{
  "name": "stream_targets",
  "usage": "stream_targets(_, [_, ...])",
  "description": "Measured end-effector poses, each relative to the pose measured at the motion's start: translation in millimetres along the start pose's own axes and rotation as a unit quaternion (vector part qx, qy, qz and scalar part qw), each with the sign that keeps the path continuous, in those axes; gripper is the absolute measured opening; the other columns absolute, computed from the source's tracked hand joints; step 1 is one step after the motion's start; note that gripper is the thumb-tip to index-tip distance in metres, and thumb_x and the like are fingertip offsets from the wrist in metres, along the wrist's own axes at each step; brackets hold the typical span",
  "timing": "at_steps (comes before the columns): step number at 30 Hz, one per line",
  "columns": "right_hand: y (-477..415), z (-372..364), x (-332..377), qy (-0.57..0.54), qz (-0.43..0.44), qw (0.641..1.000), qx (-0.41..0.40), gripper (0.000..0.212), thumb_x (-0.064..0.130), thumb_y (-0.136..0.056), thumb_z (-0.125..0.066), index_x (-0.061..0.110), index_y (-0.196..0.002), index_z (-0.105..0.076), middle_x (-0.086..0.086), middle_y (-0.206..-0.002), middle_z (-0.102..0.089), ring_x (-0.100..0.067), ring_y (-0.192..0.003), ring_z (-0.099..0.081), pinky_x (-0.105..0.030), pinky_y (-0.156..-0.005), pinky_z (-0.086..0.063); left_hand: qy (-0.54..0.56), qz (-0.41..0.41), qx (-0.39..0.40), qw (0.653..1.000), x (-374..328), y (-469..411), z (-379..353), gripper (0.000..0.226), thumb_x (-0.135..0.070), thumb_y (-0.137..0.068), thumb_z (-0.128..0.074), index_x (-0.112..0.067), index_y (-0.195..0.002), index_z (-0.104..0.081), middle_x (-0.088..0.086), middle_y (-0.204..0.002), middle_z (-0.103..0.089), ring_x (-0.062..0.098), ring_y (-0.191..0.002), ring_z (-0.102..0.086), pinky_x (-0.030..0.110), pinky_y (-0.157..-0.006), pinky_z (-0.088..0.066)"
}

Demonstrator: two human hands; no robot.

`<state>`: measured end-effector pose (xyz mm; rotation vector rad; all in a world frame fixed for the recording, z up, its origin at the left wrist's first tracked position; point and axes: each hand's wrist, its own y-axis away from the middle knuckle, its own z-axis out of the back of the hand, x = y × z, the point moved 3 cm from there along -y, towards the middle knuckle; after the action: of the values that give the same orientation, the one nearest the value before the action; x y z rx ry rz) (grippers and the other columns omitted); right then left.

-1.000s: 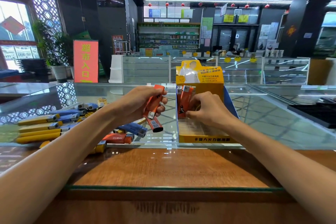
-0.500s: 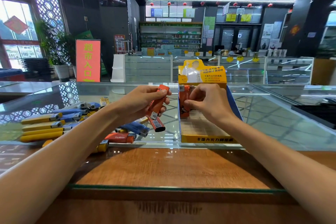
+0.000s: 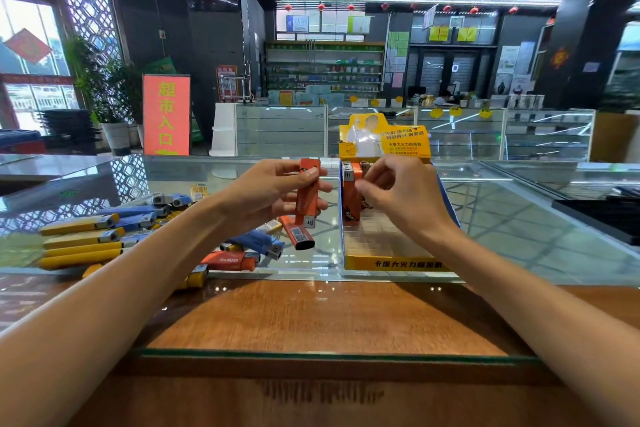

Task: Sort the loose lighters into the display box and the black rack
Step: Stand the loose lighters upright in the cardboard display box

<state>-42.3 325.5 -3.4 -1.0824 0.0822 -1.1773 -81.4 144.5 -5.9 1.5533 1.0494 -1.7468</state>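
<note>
My left hand (image 3: 266, 194) grips two orange lighters: one (image 3: 307, 191) upright between thumb and fingers, the other (image 3: 297, 236) poking down out of the palm. The yellow display box (image 3: 391, 262) stands on the glass counter just right of it. Several orange lighters (image 3: 350, 198) stand in the box's back left corner. My right hand (image 3: 401, 198) hovers over the box with fingers loosely curled, fingertips by those lighters' tops, holding nothing. Loose yellow, blue and orange lighters (image 3: 104, 236) lie in a pile at the left. The black rack (image 3: 599, 215) lies at the far right.
A wooden counter strip (image 3: 311, 319) runs in front of the glass top (image 3: 519, 236). One orange lighter (image 3: 228, 260) and a yellow one (image 3: 195, 279) lie near the glass's front edge. Shop cabinets and an orange sign (image 3: 166, 114) stand behind.
My right hand has lifted off the orange lighter it was pressing into the box and drawn back slightly. My left hand has raised its lighters and turned one more upright.
</note>
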Motion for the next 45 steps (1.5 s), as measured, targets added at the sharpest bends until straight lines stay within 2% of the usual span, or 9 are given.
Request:
stream_targets(2, [4,3,14,-0.037,0.041,0.998,-0.005,0.023,0.034,-0.083,-0.068,0.012,-0.075,-0.067,0.001,-0.067,-0.066,-0.002,-0.058,-0.057,-0.010,-0.054,-0.044,0.013,-0.019,-0.003,1.000,-1,0,0,0.037,-0.017,-0.080,-0.057,-0.001,-0.113,-0.059,0.008,-0.090,-0.073,0.021,-0.078,-0.071,0.026,-0.067,-0.057])
stream_targets(7, [13,-21,30,0.034,0.052,0.988,0.139,0.041,0.054,-0.074,-0.064,0.015,-0.076,-0.074,0.009,-0.058,-0.061,-0.004,-0.049,-0.054,-0.013,-0.044,-0.036,0.027,-0.081,-0.019,0.996,-2,-1,0,0.031,-0.020,-0.079,-0.060,-0.007,-0.107,-0.062,0.008,-0.096,-0.073,0.025,-0.091,-0.070,0.029,-0.071,-0.057])
stream_targets(12, [11,-13,17,-0.063,-0.023,0.983,0.170,0.024,0.036,-0.071,-0.076,0.016,-0.084,-0.075,0.006,-0.073,-0.069,-0.006,-0.066,-0.062,-0.021,-0.059,-0.050,-0.020,-0.112,-0.021,0.993,-2,3,-3,0.031,-0.020,-0.078,-0.062,-0.009,-0.107,-0.063,0.010,-0.101,-0.072,0.023,-0.099,-0.068,0.031,-0.080,-0.056])
stream_targets(15, [7,9,4,-0.174,-0.089,0.968,0.160,0.015,0.028,-0.073,-0.075,0.017,-0.081,-0.072,0.004,-0.077,-0.064,0.000,-0.066,-0.056,-0.008,-0.053,-0.042,-0.146,-0.144,-0.059,0.977,-3,10,-3,0.028,-0.018,-0.080,-0.064,-0.007,-0.105,-0.066,0.009,-0.095,-0.073,0.020,-0.090,-0.070,0.029,-0.081,-0.056])
stream_targets(20, [2,46,-18,-0.259,-0.122,0.952,0.106,0.018,0.020,-0.080,-0.068,0.009,-0.095,-0.066,0.001,-0.074,-0.062,-0.005,-0.060,-0.053,-0.014,-0.054,-0.044,-0.353,-0.195,-0.056,0.913,1,25,-15,0.019,-0.006,-0.087,-0.061,0.001,-0.103,-0.064,0.014,-0.095,-0.070,0.019,-0.084,-0.068,0.025,-0.077,-0.055])
stream_targets(25, [-5,42,-15,-0.186,-0.074,0.976,0.083,0.017,0.016,-0.081,-0.069,0.006,-0.095,-0.066,-0.007,-0.085,-0.067,-0.005,-0.065,-0.060,-0.013,-0.057,-0.049,-0.551,-0.254,0.011,0.795,12,59,-28,0.023,-0.037,-0.089,-0.054,-0.020,-0.099,-0.066,-0.013,-0.089,-0.064,-0.002,-0.081,-0.060,0.013,-0.068,-0.048])
stream_targets(28, [-5,30,-7,-0.142,-0.045,0.986,0.077,0.018,0.014,-0.080,-0.070,0.007,-0.096,-0.066,-0.009,-0.091,-0.068,-0.017,-0.079,-0.064,-0.022,-0.069,-0.054,-0.611,-0.210,0.056,0.761,21,69,-27,0.045,-0.059,-0.088,-0.040,-0.028,-0.109,-0.064,-0.015,-0.107,-0.062,-0.005,-0.097,-0.054,0.015,-0.082,-0.044])
stream_targets(35, [-4,18,6,-0.074,0.003,0.996,0.054,0.025,0.011,-0.078,-0.072,0.006,-0.103,-0.067,-0.008,-0.098,-0.068,-0.017,-0.089,-0.063,-0.028,-0.084,-0.053,-0.611,-0.192,0.058,0.766,28,77,-27,0.053,-0.063,-0.087,-0.035,-0.029,-0.118,-0.061,-0.014,-0.120,-0.057,-0.004,-0.111,-0.048,0.024,-0.095,-0.044])
stream_targets(45, [-1,-1,4,-0.066,-0.006,0.998,0.010,0.023,0.011,-0.073,-0.076,0.008,-0.094,-0.068,-0.004,-0.090,-0.068,-0.009,-0.079,-0.061,-0.009,-0.069,-0.047,-0.598,-0.192,0.054,0.776,28,79,-27,0.050,-0.059,-0.088,-0.039,-0.028,-0.120,-0.061,-0.014,-0.122,-0.057,-0.004,-0.112,-0.048,0.025,-0.096,-0.044])
